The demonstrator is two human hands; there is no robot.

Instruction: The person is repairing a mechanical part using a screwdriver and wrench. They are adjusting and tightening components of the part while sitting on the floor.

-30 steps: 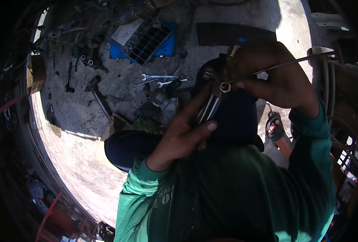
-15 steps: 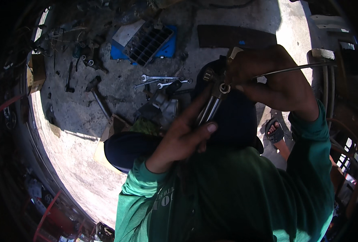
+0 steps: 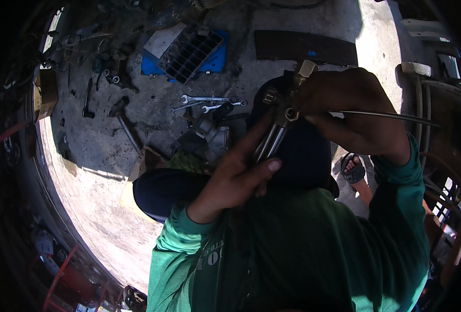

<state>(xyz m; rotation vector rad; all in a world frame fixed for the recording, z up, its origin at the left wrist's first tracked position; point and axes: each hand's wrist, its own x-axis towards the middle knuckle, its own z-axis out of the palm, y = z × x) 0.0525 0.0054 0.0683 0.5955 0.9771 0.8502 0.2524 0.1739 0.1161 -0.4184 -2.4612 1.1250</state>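
My left hand (image 3: 233,179) is wrapped round a metal fitting (image 3: 272,139) with two parallel tubes, its thumb lying along them. At the fitting's upper end are a ribbed knob, a round open port and a brass-coloured hex end. My right hand (image 3: 347,106) is closed beside that end, its fingertips near the port. A thin metal rod (image 3: 386,115) is held in this hand and sticks out to the right, nearly level. My fingers hide the rod's inner end, so I cannot tell whether it touches the fitting.
Several wrenches (image 3: 209,99), a hammer (image 3: 124,122) and a grey metal casting (image 3: 215,135) lie on the concrete floor. Farther off is a blue case (image 3: 217,60) with a compartment tray (image 3: 191,52) on it. A dark flat board (image 3: 306,47) lies at the back. A sandalled foot (image 3: 354,169) shows at right.
The rod's outer end has swung downward, from slanting up to nearly level. My right hand has dropped slightly, uncovering more of the hex end. My left hand has hardly moved.
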